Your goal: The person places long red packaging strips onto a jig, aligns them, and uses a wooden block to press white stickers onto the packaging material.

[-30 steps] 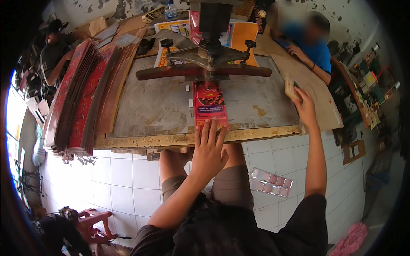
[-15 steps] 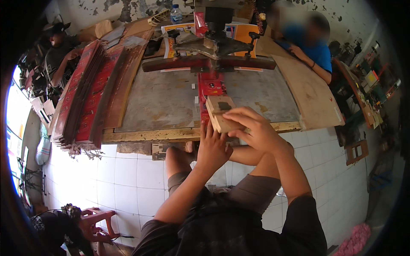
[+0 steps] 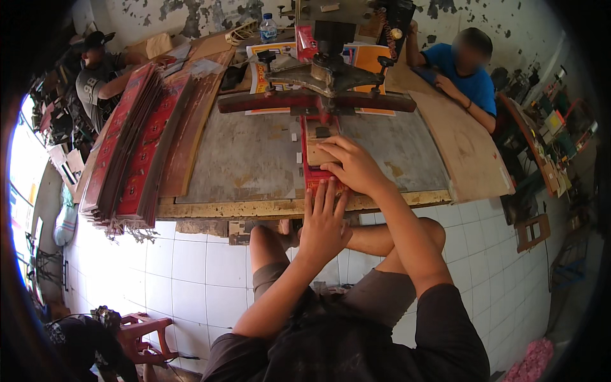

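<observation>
A wooden block (image 3: 322, 155) with a dark patch at its far end lies flat on a red printed strip (image 3: 316, 181) under the press. My right hand (image 3: 353, 167) lies over the block's right side, its fingers reaching across the top and its thumb at the near end. My left hand (image 3: 323, 219) is open, fingers apart, and its fingertips rest on the near end of the red strip. Just beyond the block hangs the dark press head (image 3: 321, 79), with a long crossbar over the grey metal bed (image 3: 248, 149).
Stacked red printed strips (image 3: 143, 146) lie on the table's left, and brown board (image 3: 445, 127) covers its right side. A bottle (image 3: 268, 28) stands at the back. One person (image 3: 102, 79) sits at far left, another (image 3: 468, 83) at far right. A red stool (image 3: 143, 337) stands behind at left.
The tilted block has gone away from me and down flat onto the red strip, under my right hand. My left fingers have spread on the strip. The person at right has raised an arm.
</observation>
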